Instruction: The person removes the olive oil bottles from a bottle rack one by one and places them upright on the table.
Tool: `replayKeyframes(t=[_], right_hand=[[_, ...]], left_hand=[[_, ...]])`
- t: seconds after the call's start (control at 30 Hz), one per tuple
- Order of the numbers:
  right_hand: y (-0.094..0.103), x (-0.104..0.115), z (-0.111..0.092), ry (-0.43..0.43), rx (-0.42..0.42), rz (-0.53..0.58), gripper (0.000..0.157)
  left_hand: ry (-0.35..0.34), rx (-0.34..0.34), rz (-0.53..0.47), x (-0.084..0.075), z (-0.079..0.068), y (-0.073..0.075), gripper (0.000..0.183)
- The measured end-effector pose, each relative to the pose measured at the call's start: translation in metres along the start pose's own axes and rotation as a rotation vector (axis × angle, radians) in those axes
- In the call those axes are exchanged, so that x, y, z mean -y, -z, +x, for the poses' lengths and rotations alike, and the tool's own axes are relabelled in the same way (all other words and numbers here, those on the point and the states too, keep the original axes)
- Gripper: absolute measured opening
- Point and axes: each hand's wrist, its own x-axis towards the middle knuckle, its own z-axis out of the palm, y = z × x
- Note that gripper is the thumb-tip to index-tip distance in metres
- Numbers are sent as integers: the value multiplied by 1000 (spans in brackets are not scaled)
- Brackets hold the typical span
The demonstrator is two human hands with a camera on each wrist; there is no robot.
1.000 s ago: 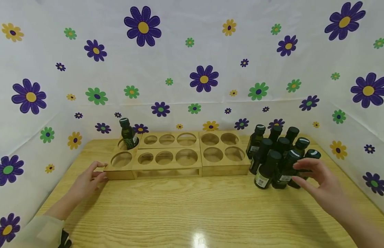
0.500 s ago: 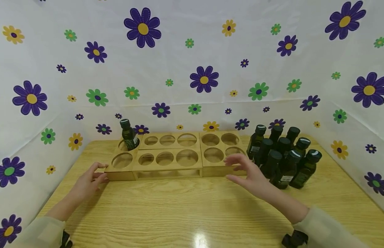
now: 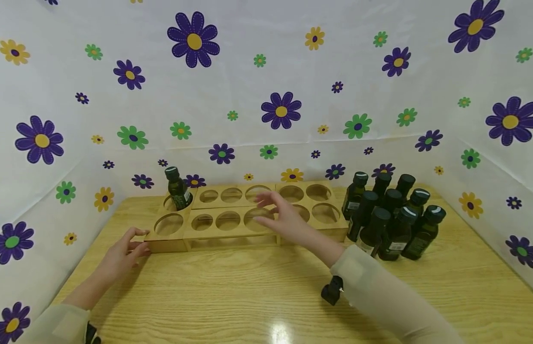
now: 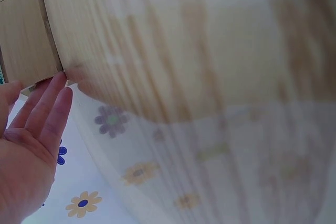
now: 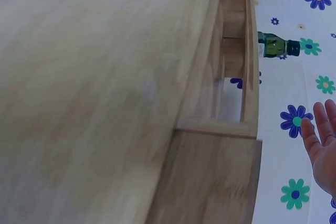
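Observation:
A wooden rack point(image 3: 232, 234) with round holes in two rows stands on the table. One dark green bottle point(image 3: 178, 190) sits in its back-left hole; the bottle point(image 5: 278, 45) also shows in the right wrist view. My left hand point(image 3: 120, 255) touches the rack's front-left corner, and in the left wrist view its fingers point(image 4: 44, 103) lie fairly straight against that corner. Over the rack's middle holes hovers my right hand point(image 3: 283, 217), holding nothing, fingers apart from the thumb. Several dark bottles point(image 3: 395, 234) with black caps stand upright in a group right of the rack.
The wood-grain table point(image 3: 232, 291) stretches in front of the rack. A white flower-printed cloth point(image 3: 232, 81) surrounds the table at the back and sides. Black wrist devices point(image 3: 332, 290) hang below the sleeves.
My right hand has moved left, from beside the bottle group to above the middle of the rack, with nothing in it. The left hand has stayed at the rack's corner.

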Motion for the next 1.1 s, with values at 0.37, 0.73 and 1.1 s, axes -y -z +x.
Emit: replayKeyframes(t=[0.37,0.73,1.1], right_hand=[[-41,7,77,-65,56,-35,56],[-79,-8,116,-177,99,-23,67],[-95,-9,140,-186,80,-49,69]], left_hand=[[-12,-17,-5,1,-1,0,24],[-13,-19,-19,2,1,0,25],[-20,-28,-26,4,1,1,26]])
